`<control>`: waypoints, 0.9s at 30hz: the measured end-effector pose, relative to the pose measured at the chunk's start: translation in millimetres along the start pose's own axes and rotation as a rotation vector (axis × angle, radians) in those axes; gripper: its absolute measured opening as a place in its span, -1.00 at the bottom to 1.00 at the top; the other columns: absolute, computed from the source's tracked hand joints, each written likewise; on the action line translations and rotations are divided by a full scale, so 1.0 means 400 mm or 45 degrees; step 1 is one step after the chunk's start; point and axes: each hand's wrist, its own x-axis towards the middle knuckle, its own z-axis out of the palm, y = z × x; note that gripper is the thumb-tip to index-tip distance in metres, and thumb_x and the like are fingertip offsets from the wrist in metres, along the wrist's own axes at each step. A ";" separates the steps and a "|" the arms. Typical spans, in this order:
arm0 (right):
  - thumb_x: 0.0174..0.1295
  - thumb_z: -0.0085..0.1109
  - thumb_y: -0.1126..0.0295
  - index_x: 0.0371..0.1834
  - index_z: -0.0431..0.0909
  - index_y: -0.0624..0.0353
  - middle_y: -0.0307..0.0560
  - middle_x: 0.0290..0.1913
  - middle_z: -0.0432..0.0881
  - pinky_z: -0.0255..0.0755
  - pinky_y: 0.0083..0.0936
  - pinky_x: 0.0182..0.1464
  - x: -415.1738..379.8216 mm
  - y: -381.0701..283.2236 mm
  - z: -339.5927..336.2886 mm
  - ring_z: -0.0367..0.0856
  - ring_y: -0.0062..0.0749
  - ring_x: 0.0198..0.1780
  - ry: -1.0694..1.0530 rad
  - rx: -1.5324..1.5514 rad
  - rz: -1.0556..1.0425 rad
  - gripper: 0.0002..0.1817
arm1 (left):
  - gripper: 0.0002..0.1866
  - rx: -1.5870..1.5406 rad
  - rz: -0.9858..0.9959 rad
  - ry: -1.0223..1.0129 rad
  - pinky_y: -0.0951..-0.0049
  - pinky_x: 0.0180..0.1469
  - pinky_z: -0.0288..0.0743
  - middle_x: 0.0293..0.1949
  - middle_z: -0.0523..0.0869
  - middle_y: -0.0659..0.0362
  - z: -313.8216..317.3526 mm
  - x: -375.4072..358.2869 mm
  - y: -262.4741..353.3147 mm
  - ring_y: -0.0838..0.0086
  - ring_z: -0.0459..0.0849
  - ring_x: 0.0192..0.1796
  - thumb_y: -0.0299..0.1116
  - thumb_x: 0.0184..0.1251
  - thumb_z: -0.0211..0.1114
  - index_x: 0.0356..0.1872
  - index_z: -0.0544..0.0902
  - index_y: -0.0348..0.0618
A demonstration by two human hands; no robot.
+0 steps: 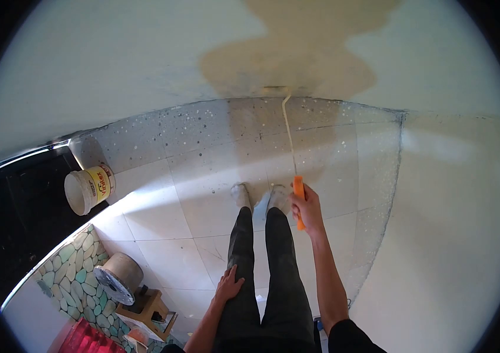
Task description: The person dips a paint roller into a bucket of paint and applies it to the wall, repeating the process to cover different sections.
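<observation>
A paint roller (298,187) with an orange handle and a long thin bent rod is in my right hand (307,209). My fingers are wrapped round the handle. At the rod's far end, the roller head is at the bottom of the pale wall (114,59), just above the floor line. My shadow falls across that part of the wall. Resting on my left thigh is my left hand (228,286), empty, with its fingers apart.
Paint spots dot the tiled floor (161,182) along the wall. A white paint bucket (89,187) stands at the left beside a dark opening (26,206). Lower left are a round drum (121,275), a wooden stand (147,316), pebble flooring (73,270) and a red object (88,338).
</observation>
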 end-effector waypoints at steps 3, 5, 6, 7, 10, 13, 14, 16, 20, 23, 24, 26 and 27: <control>0.20 0.15 0.48 0.09 0.44 0.25 -0.35 -0.53 0.39 0.18 -0.75 -0.69 -0.213 -0.123 0.038 0.26 -0.79 -0.69 0.074 -0.095 0.050 -0.64 | -0.21 -0.007 0.000 -0.001 0.04 0.36 0.28 0.41 0.29 -0.17 0.001 0.001 0.005 -0.14 0.39 0.33 0.00 0.26 0.21 0.47 0.18 -0.09; 0.21 0.16 0.48 0.06 0.44 0.23 -0.35 -0.54 0.39 0.20 -0.75 -0.70 -0.308 -0.189 0.070 0.29 -0.79 -0.68 0.094 -0.115 0.050 -0.66 | -0.20 -0.022 -0.001 -0.004 0.04 0.36 0.28 0.41 0.29 -0.16 -0.002 0.002 0.011 -0.14 0.39 0.33 0.00 0.26 0.21 0.47 0.18 -0.09; 0.21 0.18 0.49 0.02 0.45 0.21 -0.34 -0.55 0.38 0.22 -0.74 -0.70 -0.328 -0.204 0.078 0.33 -0.78 -0.67 0.117 -0.131 0.053 -0.69 | -0.20 -0.001 -0.010 -0.006 0.04 0.36 0.29 0.41 0.29 -0.16 -0.002 0.000 0.014 -0.15 0.39 0.33 0.00 0.26 0.21 0.47 0.18 -0.09; 0.21 0.18 0.49 0.02 0.45 0.21 -0.34 -0.55 0.38 0.22 -0.74 -0.70 -0.317 -0.204 0.074 0.33 -0.78 -0.67 0.123 -0.134 0.053 -0.69 | -0.20 0.023 -0.018 -0.010 0.04 0.35 0.29 0.41 0.29 -0.16 0.000 -0.002 0.015 -0.16 0.39 0.33 0.01 0.26 0.20 0.47 0.18 -0.10; 0.20 0.17 0.50 -0.03 0.44 0.24 -0.31 -0.55 0.40 0.23 -0.72 -0.71 -0.177 -0.175 0.052 0.34 -0.75 -0.68 0.055 -0.086 0.052 -0.72 | -0.20 -0.019 -0.023 -0.011 0.04 0.36 0.28 0.40 0.28 -0.17 0.001 0.002 0.013 -0.17 0.39 0.33 0.00 0.26 0.20 0.47 0.18 -0.10; 0.17 0.16 0.52 -0.14 0.44 0.23 -0.30 -0.56 0.40 0.24 -0.66 -0.69 0.057 -0.071 0.018 0.36 -0.70 -0.67 0.009 -0.078 0.010 -0.80 | -0.20 -0.007 -0.024 -0.016 0.03 0.36 0.28 0.40 0.28 -0.18 -0.001 -0.004 0.016 -0.17 0.38 0.33 0.00 0.27 0.20 0.47 0.17 -0.09; 0.16 0.16 0.53 -0.17 0.44 0.22 -0.30 -0.56 0.41 0.25 -0.66 -0.68 0.136 -0.032 0.009 0.37 -0.70 -0.65 0.029 -0.033 0.020 -0.82 | -0.20 -0.002 -0.030 -0.014 0.03 0.36 0.28 0.40 0.28 -0.18 0.001 -0.004 0.012 -0.17 0.38 0.33 0.00 0.27 0.20 0.47 0.17 -0.09; 0.15 0.16 0.53 -0.21 0.45 0.21 -0.30 -0.56 0.41 0.25 -0.65 -0.67 0.286 0.020 -0.007 0.38 -0.69 -0.64 0.040 0.010 0.030 -0.84 | -0.20 -0.031 -0.020 -0.016 0.04 0.37 0.26 0.41 0.28 -0.19 0.012 -0.002 0.005 -0.17 0.37 0.34 0.00 0.27 0.20 0.48 0.17 -0.09; 0.15 0.15 0.52 -0.24 0.45 0.23 -0.31 -0.56 0.41 0.24 -0.68 -0.65 0.351 0.057 -0.031 0.39 -0.69 -0.63 -0.018 0.106 0.001 -0.86 | -0.20 -0.007 -0.012 0.000 0.05 0.37 0.26 0.41 0.28 -0.20 0.019 0.004 -0.006 -0.16 0.36 0.35 0.00 0.27 0.20 0.47 0.17 -0.08; 0.16 0.15 0.52 -0.14 0.46 0.25 -0.28 -0.53 0.43 0.23 -0.71 -0.66 0.209 0.011 -0.010 0.36 -0.71 -0.64 0.011 -0.041 -0.033 -0.79 | -0.20 -0.050 0.014 -0.002 0.05 0.38 0.26 0.41 0.27 -0.20 0.011 0.004 -0.008 -0.15 0.35 0.36 0.00 0.27 0.20 0.48 0.17 -0.09; 0.16 0.16 0.53 -0.09 0.45 0.25 -0.28 -0.54 0.43 0.22 -0.71 -0.67 0.129 -0.016 -0.003 0.35 -0.71 -0.66 -0.007 -0.011 -0.034 -0.76 | -0.20 -0.041 0.004 -0.016 0.05 0.38 0.26 0.41 0.27 -0.21 0.008 0.009 -0.002 -0.15 0.35 0.36 0.00 0.27 0.20 0.47 0.17 -0.10; 0.17 0.18 0.51 0.00 0.46 0.26 -0.32 -0.56 0.41 0.20 -0.72 -0.67 -0.036 -0.075 0.031 0.32 -0.75 -0.67 0.023 0.016 -0.001 -0.69 | -0.20 -0.030 -0.007 -0.031 0.06 0.38 0.26 0.40 0.27 -0.21 0.003 0.008 0.007 -0.15 0.35 0.36 -0.01 0.27 0.20 0.47 0.17 -0.10; 0.18 0.19 0.48 0.04 0.47 0.26 -0.35 -0.55 0.39 0.19 -0.74 -0.67 -0.086 -0.101 0.050 0.30 -0.78 -0.68 0.070 0.012 0.030 -0.66 | -0.20 -0.044 -0.020 -0.041 0.06 0.38 0.26 0.40 0.28 -0.21 0.000 0.004 0.013 -0.15 0.35 0.36 -0.01 0.27 0.21 0.47 0.18 -0.11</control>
